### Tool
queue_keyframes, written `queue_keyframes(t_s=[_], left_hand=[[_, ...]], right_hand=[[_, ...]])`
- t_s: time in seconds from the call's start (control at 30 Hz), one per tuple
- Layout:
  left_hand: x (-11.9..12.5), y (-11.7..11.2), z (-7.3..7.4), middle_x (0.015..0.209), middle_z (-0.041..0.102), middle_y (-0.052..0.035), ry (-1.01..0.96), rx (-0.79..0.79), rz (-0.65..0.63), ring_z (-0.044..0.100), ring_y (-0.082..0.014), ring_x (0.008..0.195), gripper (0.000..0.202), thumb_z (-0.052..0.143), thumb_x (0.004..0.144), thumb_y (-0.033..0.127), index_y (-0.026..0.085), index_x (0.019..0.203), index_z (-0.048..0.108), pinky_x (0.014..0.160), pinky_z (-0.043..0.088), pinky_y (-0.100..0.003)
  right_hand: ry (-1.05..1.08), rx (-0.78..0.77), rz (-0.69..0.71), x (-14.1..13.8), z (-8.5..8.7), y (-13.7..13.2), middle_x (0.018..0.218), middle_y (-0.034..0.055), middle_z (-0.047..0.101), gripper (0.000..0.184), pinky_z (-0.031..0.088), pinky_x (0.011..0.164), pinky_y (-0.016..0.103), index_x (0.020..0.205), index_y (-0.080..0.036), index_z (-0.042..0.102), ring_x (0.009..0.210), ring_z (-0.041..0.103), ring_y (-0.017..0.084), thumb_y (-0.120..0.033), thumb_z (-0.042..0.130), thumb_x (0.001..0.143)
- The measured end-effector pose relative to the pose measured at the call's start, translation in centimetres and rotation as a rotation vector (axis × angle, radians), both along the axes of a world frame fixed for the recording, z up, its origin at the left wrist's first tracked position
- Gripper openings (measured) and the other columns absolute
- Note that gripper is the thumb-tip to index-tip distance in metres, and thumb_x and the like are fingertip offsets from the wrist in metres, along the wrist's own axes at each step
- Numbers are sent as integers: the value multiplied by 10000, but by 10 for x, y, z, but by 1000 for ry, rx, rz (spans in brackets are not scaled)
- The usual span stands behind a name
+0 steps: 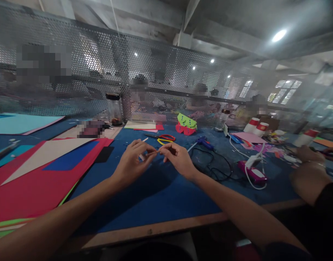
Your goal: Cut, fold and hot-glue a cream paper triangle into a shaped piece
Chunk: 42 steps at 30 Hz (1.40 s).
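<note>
Above the middle of the blue tabletop, my left hand (136, 156) and my right hand (179, 157) meet at their fingertips, both closed in a pinch. A thin white strip (145, 139) shows at my left hand, looking like paper. Whatever lies between the touching fingertips is too small to make out. Just behind the hands lie scissors (166, 138) with red and yellow handles. To the right of them rests a blue glue gun (205, 142) with a dark cord. Green and red folded paper pieces (186, 124) with blue dots stand farther back.
Coloured sheets (44, 174) cover the left side. A lidded glass jar (114, 108) stands by the perforated metal screen (158, 79). At right are a magenta power strip (252, 172), paper cups (260, 128), paper scraps and a co-worker's hand (309, 156).
</note>
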<state>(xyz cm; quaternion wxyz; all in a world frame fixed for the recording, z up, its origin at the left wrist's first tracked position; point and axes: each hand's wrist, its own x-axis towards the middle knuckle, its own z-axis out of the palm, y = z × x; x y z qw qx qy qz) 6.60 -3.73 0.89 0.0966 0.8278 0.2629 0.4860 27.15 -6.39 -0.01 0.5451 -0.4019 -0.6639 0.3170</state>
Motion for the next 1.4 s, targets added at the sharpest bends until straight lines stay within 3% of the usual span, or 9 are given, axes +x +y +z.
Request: queue_keyframes(t_s=[0.2, 0.37, 0.67, 0.8, 1.07, 1.4], left_hand=[[-1, 1, 0, 779, 691, 6, -1, 26, 16, 583, -193, 787, 154, 656, 1000, 291, 232, 867, 704, 841, 451, -369], [0, 1, -3, 861, 744, -15, -13, 10, 13, 610, -216, 889, 116, 696, 983, 317, 234, 915, 740, 852, 476, -366], [1, -7, -1, 881, 736, -34, -96, -160, -7, 595, -223, 938, 111, 689, 950, 282, 235, 873, 754, 798, 508, -333], [2, -7, -1, 883, 732, -38, -106, -209, -8, 590, -227, 940, 100, 691, 933, 274, 237, 870, 759, 773, 514, -326], [3, -8, -4, 879, 750, -35, -69, -117, -27, 613, -219, 930, 95, 688, 953, 257, 232, 889, 755, 797, 514, -338], [2, -9, -4, 881, 751, -36, -49, -100, -32, 626, -221, 935, 92, 682, 949, 261, 232, 884, 739, 834, 537, -357]], right_hand=[[61, -50, -13, 2, 0, 4, 905, 0, 740, 267, 543, 682, 267, 988, -213, 726, 647, 681, 126, -468, 749, 914], [26, -38, 5, 1, 1, 1, 865, -2, 730, 302, 535, 683, 269, 944, -215, 723, 653, 676, 133, -511, 765, 907], [51, -83, 67, 1, 8, -4, 899, 22, 748, 385, 508, 670, 260, 957, -198, 731, 660, 678, 123, -569, 633, 987], [27, -78, 57, 1, 7, -4, 882, 11, 736, 328, 512, 676, 267, 952, -203, 726, 662, 673, 129, -531, 715, 943], [-59, -32, 39, 0, 1, -3, 772, -21, 701, 224, 507, 679, 272, 938, -218, 710, 665, 667, 141, -441, 722, 954], [-94, -47, 50, -1, 3, -6, 822, -12, 706, 214, 532, 686, 278, 942, -214, 673, 671, 684, 142, -426, 700, 941]])
